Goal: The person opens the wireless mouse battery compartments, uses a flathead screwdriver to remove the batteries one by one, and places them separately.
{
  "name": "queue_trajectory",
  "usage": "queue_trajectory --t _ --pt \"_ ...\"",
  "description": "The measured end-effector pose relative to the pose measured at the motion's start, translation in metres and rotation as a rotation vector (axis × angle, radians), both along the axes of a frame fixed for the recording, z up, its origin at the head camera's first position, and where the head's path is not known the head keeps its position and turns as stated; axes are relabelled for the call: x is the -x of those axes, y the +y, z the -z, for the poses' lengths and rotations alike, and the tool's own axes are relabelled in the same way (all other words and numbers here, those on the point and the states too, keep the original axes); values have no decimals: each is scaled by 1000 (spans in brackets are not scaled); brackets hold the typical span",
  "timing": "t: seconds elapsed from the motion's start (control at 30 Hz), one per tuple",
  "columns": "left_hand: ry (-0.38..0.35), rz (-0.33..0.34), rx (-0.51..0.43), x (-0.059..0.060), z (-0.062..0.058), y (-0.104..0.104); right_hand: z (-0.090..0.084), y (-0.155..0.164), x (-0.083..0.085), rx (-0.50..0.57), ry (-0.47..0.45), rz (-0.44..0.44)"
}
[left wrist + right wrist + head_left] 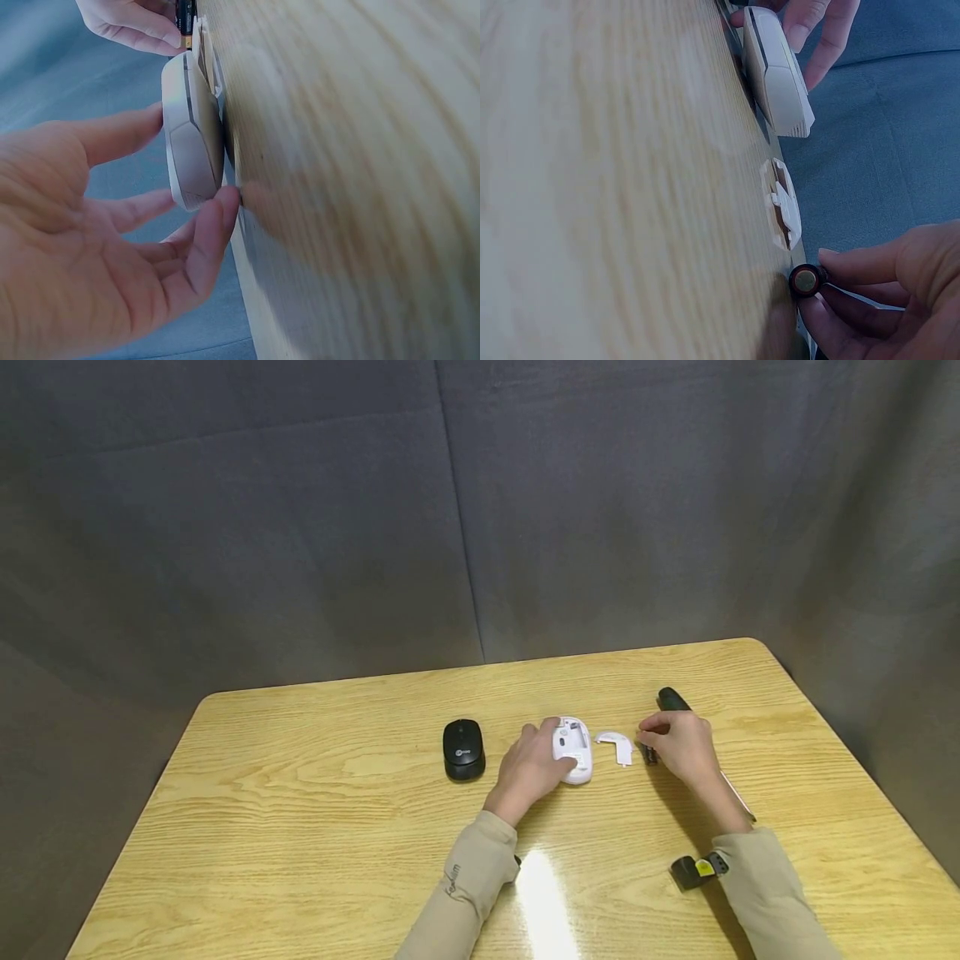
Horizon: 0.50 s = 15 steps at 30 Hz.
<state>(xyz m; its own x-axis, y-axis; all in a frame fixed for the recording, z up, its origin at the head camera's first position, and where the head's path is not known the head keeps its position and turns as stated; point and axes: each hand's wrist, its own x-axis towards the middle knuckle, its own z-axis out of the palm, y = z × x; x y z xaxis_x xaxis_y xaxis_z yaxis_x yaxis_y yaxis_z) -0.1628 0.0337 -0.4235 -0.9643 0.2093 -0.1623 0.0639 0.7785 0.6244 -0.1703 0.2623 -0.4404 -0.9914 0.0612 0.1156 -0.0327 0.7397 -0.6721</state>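
A white mouse (573,750) lies upside down on the wooden table (315,827), its battery bay uncovered. My left hand (531,768) holds the white mouse (192,135) by its sides, fingers and thumb around the shell. Its white battery cover (617,745) lies on the table just to the right, also visible as the cover (781,204) in the right wrist view. My right hand (678,745) pinches a small dark battery (807,281) between thumb and fingers, right of the cover. The white mouse (776,71) shows far off in that view.
A black mouse (463,748) sits left of the white one. A black pen-like object (672,699) lies behind my right hand. A wrist camera (699,870) rides on my right sleeve. A grey cloth backdrop hangs behind the table.
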Motion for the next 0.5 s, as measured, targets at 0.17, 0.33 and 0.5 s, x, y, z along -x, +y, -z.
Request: queue_trajectory --t 0.17,0.33,0.5 --pt "18 1 23 2 1 0 1 1 1 -5 13 -9" --pt "16 5 24 1 0 -2 1 1 1 -10 13 -19" --pt "17 3 25 2 0 -4 -1 0 1 3 18 -24"
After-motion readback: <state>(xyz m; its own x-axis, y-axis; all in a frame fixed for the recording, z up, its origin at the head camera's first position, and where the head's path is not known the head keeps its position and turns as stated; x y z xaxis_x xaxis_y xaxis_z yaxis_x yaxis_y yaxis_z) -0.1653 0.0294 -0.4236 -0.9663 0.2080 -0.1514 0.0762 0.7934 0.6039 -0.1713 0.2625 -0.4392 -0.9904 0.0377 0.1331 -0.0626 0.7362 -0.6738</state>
